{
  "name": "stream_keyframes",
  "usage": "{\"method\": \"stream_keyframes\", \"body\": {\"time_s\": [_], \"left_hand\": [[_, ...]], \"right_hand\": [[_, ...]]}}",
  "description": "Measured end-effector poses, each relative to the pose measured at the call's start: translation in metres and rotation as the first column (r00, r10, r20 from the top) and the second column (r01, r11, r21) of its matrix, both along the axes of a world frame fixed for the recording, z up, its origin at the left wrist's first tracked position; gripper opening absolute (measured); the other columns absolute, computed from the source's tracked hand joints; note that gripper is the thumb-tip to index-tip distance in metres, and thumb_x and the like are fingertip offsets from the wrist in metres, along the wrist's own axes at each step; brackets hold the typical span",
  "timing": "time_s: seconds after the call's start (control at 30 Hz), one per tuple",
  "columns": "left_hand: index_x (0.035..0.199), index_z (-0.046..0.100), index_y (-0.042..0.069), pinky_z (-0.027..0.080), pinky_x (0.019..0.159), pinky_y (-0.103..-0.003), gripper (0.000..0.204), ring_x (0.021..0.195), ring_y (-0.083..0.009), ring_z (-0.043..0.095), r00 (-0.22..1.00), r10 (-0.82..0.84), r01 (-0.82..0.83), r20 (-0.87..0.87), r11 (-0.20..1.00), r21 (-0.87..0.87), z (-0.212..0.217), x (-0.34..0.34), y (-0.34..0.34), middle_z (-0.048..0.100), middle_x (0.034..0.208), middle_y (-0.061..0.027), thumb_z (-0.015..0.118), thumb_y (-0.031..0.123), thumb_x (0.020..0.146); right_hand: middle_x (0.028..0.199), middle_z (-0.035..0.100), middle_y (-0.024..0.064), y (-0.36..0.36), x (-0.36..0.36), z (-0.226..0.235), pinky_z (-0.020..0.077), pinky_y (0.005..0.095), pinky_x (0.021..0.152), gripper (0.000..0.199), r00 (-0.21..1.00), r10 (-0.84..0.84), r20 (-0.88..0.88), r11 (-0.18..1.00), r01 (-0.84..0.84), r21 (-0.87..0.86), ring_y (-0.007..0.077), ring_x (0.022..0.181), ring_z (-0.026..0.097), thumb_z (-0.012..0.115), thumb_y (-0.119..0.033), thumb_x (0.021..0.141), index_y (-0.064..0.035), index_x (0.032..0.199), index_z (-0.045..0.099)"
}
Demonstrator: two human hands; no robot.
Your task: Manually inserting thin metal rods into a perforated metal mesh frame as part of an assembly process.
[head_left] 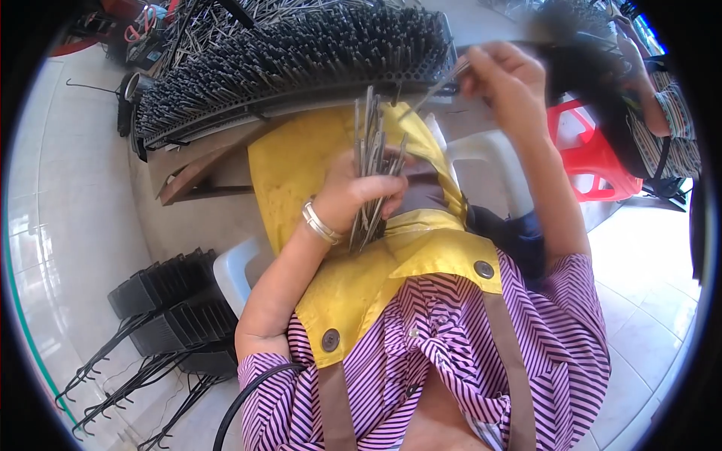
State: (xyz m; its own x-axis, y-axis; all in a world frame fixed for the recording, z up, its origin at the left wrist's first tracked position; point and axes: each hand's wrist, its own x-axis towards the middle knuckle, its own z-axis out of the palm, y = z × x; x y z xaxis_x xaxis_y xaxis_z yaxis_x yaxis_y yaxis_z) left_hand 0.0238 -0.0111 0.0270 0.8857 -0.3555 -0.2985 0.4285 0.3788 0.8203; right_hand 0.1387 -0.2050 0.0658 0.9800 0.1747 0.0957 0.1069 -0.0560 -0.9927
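My left hand (pixel 357 189) is closed around a bundle of thin grey metal rods (pixel 370 143), held roughly upright over my lap. The rods stick out above and below the fist at slightly different angles. Up and to the right, my right hand (pixel 505 83) pinches a thin grey rod (pixel 435 92) that slants down toward the bundle; whether it is one rod or more I cannot tell. Beyond both hands stands a long black perforated rack (pixel 244 116), densely filled with upright dark rods (pixel 301 64). A yellow apron (pixel 289 165) covers my lap beneath the bundle.
Loose rods (pixel 203 34) lie heaped behind the rack. At lower left, black ribbed boxes (pixel 177 323) with hooked rods sit on the floor. On the right are a red plastic stool (pixel 602 165) and another person's arm (pixel 650 98). A pale chair (pixel 492 161) is beside me.
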Motion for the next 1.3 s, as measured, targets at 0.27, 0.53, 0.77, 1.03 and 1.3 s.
{"method": "stream_keyframes", "body": {"time_s": [0.27, 0.53, 0.77, 1.03, 1.3], "left_hand": [[0.099, 0.048, -0.003, 0.039, 0.043, -0.026, 0.033, 0.046, -0.0155, 0.048, 1.000, 0.014, -0.014, -0.015, 1.000, -0.016, -0.004, -0.001, 0.002, 0.051, 0.064, -0.0107, 0.059, 0.005, 0.070], [0.100, 0.048, -0.003, 0.040, 0.043, -0.026, 0.033, 0.046, -0.0159, 0.049, 0.998, 0.041, -0.042, -0.041, 0.999, -0.031, -0.005, -0.001, 0.004, 0.051, 0.064, -0.0108, 0.060, 0.004, 0.070], [0.097, 0.045, -0.007, 0.038, 0.042, -0.024, 0.034, 0.045, -0.0145, 0.047, 0.996, 0.069, -0.072, -0.048, 0.994, -0.080, -0.001, -0.003, 0.002, 0.050, 0.061, -0.0093, 0.061, 0.004, 0.069], [0.099, 0.049, -0.004, 0.040, 0.043, -0.026, 0.030, 0.046, -0.0155, 0.049, 0.998, 0.039, -0.046, -0.052, 0.991, -0.126, -0.005, -0.003, 0.006, 0.052, 0.065, -0.0105, 0.059, 0.001, 0.071], [0.100, 0.048, -0.004, 0.039, 0.043, -0.027, 0.032, 0.046, -0.0167, 0.048, 0.997, 0.052, -0.059, -0.059, 0.991, -0.120, -0.007, -0.003, 0.008, 0.052, 0.065, -0.0115, 0.059, 0.001, 0.070]], "right_hand": [[0.063, 0.058, 0.0029, 0.000, 0.028, -0.016, 0.0411, 0.0179, 0.051, 0.011, 0.928, -0.249, 0.277, 0.961, 0.272, -0.045, 0.0068, 0.055, 0.053, 0.057, -0.012, 0.080, -0.0013, 0.082, 0.061], [0.062, 0.058, 0.0084, 0.020, 0.030, -0.016, 0.0438, 0.0246, 0.053, 0.008, 0.774, -0.107, 0.624, 0.859, 0.388, -0.334, 0.0133, 0.053, 0.055, 0.058, -0.008, 0.078, -0.0020, 0.082, 0.059], [0.062, 0.053, 0.0135, 0.030, 0.031, -0.007, 0.0427, 0.0301, 0.052, 0.006, 0.516, 0.063, 0.854, 0.836, 0.441, -0.328, 0.0265, 0.056, 0.054, 0.059, -0.008, 0.077, -0.0030, 0.077, 0.056], [0.067, 0.054, 0.0146, 0.038, 0.034, -0.014, 0.0432, 0.0327, 0.054, 0.007, 0.491, 0.195, 0.849, 0.824, 0.388, -0.414, 0.0297, 0.059, 0.054, 0.058, -0.007, 0.077, -0.0018, 0.078, 0.055], [0.069, 0.055, 0.0150, 0.042, 0.046, -0.006, 0.0435, 0.0314, 0.054, 0.008, 0.541, 0.418, 0.730, 0.857, 0.034, -0.515, 0.0296, 0.060, 0.054, 0.056, -0.007, 0.078, -0.0019, 0.085, 0.057]]}}
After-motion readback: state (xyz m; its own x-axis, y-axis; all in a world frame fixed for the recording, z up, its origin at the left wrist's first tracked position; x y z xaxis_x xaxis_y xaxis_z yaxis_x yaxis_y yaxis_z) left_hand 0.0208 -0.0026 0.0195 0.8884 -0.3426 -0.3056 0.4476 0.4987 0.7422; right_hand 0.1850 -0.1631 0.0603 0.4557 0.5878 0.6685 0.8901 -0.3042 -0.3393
